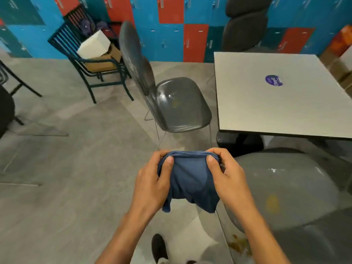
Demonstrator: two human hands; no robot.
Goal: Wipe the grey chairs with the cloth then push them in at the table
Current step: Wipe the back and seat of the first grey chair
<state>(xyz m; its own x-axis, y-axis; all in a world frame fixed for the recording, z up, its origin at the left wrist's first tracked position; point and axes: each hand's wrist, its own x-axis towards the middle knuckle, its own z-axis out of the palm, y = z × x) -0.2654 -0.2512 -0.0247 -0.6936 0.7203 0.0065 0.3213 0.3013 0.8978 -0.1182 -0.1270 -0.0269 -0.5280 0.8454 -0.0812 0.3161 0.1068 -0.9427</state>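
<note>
Shoe: a dark shoe on the grey floor, nearest of all, below the arms.
Cloth: blue cloth bunched up in mid-air between both hands, clear of any chair.
Left hand: left hand grips the cloth's left side, fingers curled over its top edge, thumb pressed on the front.
Right hand: right hand grips the right side the same way.
Near chair: grey chair at near right, yellowish stains on its seat, close to the table.
Table: square grey table at right, a round purple sticker on top.
Far chair: second grey chair left of the table, pulled out, seat facing it.
Boxes: far left, a dark slatted chair carries a brown cardboard box with a white box tilted in it.
Wall: blue and red lockers.
</note>
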